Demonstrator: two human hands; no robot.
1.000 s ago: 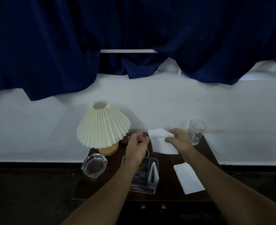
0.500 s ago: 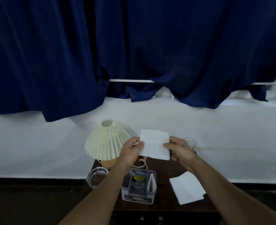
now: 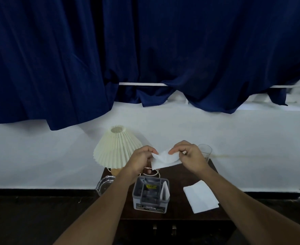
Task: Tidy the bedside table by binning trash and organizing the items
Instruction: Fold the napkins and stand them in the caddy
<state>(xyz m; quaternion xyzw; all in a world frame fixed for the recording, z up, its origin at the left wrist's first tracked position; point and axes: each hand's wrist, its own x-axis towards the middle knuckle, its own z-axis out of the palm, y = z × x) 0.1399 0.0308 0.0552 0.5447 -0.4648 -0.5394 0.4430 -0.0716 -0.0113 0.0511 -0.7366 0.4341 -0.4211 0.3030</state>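
Observation:
Both hands hold one white tissue (image 3: 165,160) in the air above the back of the dark bedside table (image 3: 179,179). My left hand (image 3: 140,160) pinches its left top corner, and my right hand (image 3: 189,158) pinches its right top corner. The tissue is bent over on itself between them. A second white tissue (image 3: 200,198) lies flat on the table's right front. A grey organizer box (image 3: 151,195) with compartments stands at the front middle, with a folded white paper upright in its right slot.
A cream pleated lamp (image 3: 115,147) stands at the table's back left, with its cord coiled behind the organizer. A glass ashtray (image 3: 104,184) sits at the left edge, partly behind my left arm. A drinking glass (image 3: 204,152) stands back right. Dark blue curtains hang above the white wall.
The tissue was held out flat half a second ago; my hands have since come closer together and folded it over. A second ago only my right hand held it.

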